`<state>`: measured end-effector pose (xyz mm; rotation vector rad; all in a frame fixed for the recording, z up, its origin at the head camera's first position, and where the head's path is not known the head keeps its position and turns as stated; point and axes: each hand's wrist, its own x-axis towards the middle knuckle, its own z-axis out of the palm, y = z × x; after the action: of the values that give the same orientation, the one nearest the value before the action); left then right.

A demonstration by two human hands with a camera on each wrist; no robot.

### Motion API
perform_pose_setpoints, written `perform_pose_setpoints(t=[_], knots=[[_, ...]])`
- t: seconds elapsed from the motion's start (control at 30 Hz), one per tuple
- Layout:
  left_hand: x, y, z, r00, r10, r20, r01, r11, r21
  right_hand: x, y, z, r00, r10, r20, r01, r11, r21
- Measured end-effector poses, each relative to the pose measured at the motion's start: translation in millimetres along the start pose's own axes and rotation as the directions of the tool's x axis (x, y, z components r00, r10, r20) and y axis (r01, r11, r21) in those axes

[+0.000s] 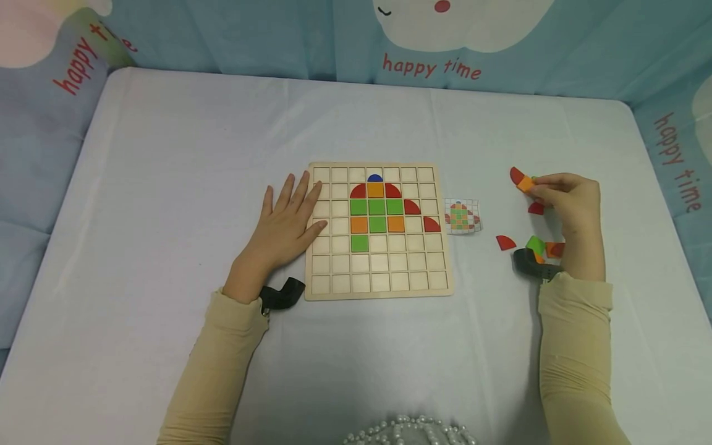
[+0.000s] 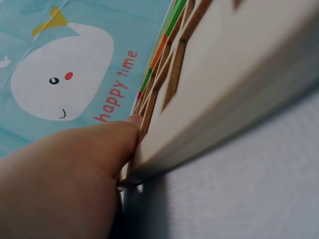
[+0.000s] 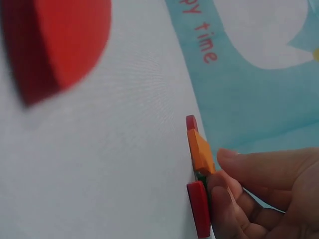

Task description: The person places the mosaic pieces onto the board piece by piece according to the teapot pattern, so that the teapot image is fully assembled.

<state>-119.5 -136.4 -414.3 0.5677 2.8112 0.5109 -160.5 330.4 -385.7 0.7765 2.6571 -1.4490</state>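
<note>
I find the left hand lying flat on the counter, fingers straight and spread, holding nothing. Its fingertips rest against the left edge of the wooden grid board; the left wrist view confirms a finger touching the board's rim.

The board lies at the middle of the counter. I count a blue half-round in the top row, and below it an orange square flanked by two red quarter-rounds. Under these sits a row of three green squares, then orange, green, orange, then a single green square. Two further red quarter-rounds step down to the right of that figure.

The right hand is well apart from the board, near the counter's right edge. Its fingers are curled and pinch an orange piece at the fingertips. The right wrist view shows the orange piece just clear of the cloth, with a red piece beyond it, a red piece nearer the camera, and a sliver of green between. I cannot tell whether the hand also grips those.

Just right of the board lies a small pattern card. Loose pieces lie beside the right wrist: a red quarter-round, a green piece and an orange one.
</note>
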Motion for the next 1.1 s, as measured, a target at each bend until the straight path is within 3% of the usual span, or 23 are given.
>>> perform_pose_setpoints(t=[0.27,0.43,0.57,0.87,1.0,1.1], knots=[[0.4,-0.8,-0.1,1.000,-0.003,0.010,0.003,1.000,0.006,2.9,1.2,4.7,0.999,-0.011,-0.046,0.007,0.997,-0.080],[0.8,-0.8,0.2,1.000,-0.003,0.011,0.003,1.000,0.003,-2.4,-4.6,6.8,1.000,-0.025,-0.015,0.022,0.979,-0.203],[1.1,-0.5,0.5,1.000,-0.004,0.012,0.004,1.000,0.001,-3.9,-5.6,7.1,1.000,-0.025,-0.003,0.023,0.973,-0.230],[1.0,0.8,-1.3,1.000,-0.008,0.021,0.007,1.000,0.002,-5.1,-4.4,5.7,0.998,-0.057,-0.012,0.054,0.983,-0.178],[0.6,1.1,-1.8,1.000,-0.007,0.017,0.007,1.000,0.005,-7.2,-7.2,5.6,0.998,-0.057,-0.024,0.055,0.996,-0.077],[1.0,0.4,-1.4,1.000,-0.004,0.014,0.004,1.000,0.008,-7.8,-10.1,6.4,0.998,-0.049,-0.041,0.052,0.996,0.067]])
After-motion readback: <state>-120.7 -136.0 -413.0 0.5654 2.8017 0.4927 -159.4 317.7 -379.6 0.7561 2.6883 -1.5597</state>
